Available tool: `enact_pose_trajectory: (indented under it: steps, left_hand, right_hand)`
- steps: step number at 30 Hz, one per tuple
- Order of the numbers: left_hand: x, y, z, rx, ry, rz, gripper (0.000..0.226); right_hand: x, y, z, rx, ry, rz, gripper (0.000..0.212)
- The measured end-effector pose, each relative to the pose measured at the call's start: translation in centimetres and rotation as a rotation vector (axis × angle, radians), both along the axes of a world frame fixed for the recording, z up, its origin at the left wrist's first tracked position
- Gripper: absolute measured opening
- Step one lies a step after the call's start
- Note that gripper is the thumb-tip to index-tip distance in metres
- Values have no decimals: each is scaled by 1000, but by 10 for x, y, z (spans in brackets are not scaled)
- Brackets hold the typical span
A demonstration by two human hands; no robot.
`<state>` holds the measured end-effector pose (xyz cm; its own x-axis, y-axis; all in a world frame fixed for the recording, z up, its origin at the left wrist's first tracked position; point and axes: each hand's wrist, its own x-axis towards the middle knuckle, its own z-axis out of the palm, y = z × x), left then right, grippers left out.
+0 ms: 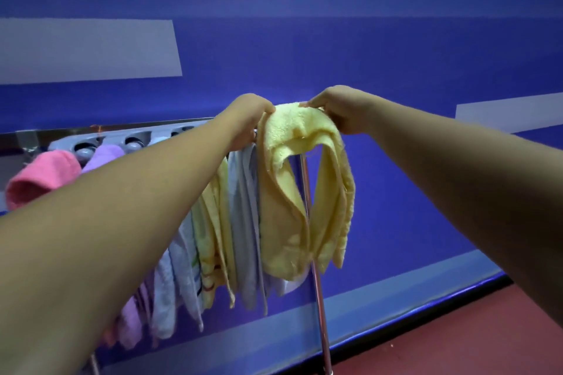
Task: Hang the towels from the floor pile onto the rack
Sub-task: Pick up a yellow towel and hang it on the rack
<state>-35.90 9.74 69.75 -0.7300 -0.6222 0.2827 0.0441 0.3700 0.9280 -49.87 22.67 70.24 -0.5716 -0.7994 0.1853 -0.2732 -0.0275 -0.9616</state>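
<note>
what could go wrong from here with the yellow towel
The yellow towel is bunched between the left hand and right hand at the end of the rack, by the upright pole; released like this it might slip off. It hangs close to the hung towels, so it could crowd or drag them.

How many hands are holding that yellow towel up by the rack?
2. The left hand grips the top edge of the yellow towel on its left; the right hand pinches that edge on its right. No other hand shows.
</note>
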Motion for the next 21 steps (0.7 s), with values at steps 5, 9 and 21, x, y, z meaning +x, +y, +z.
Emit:
enact_pose_trajectory:
  steps: [5, 9, 21]
  left_hand:
    - [-29, -31, 0, -120, -49, 173, 19]
    - [-41, -37, -5, -622, -322, 351, 26]
    - [-36, -21, -45, -897, -184, 330, 30]
  right_hand:
    - [-16, -40, 3, -50, 24, -74, 34]
    - [-20, -63, -18, 8, 79, -167, 14]
    - [-27, -68, -54, -125, 149, -176, 13]
